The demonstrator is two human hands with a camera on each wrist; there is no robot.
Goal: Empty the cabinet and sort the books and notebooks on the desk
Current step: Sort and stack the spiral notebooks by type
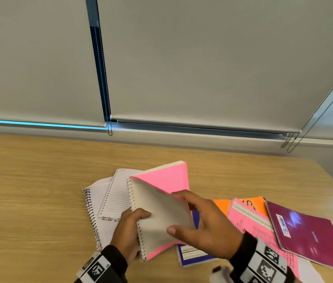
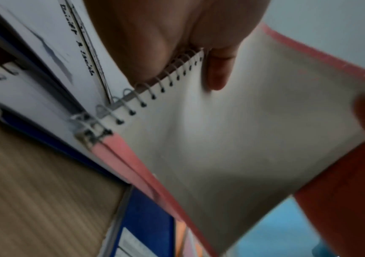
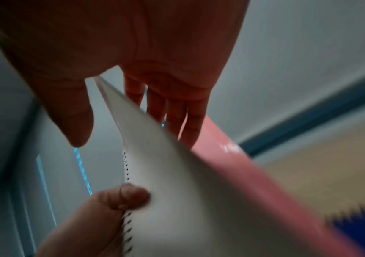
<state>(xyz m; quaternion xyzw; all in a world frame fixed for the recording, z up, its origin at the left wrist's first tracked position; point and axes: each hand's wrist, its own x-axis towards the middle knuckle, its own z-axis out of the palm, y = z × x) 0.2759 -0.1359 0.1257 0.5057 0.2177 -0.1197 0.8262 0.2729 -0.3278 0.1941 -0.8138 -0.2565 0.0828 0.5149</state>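
Note:
A pink spiral notebook is tilted up off the wooden desk, with a white page bent open in front. My left hand grips it at the wire spiral, thumb on the page. Its free edge is pinched in my right hand, thumb on the front and fingers behind the page. Both wrist views show the notebook close up and blurred.
Open lined spiral notebooks lie to the left under the pink one. A blue notebook lies beneath my right hand. To the right lie an orange notebook, a pink printed sheet and a maroon notebook. Window blinds stand behind.

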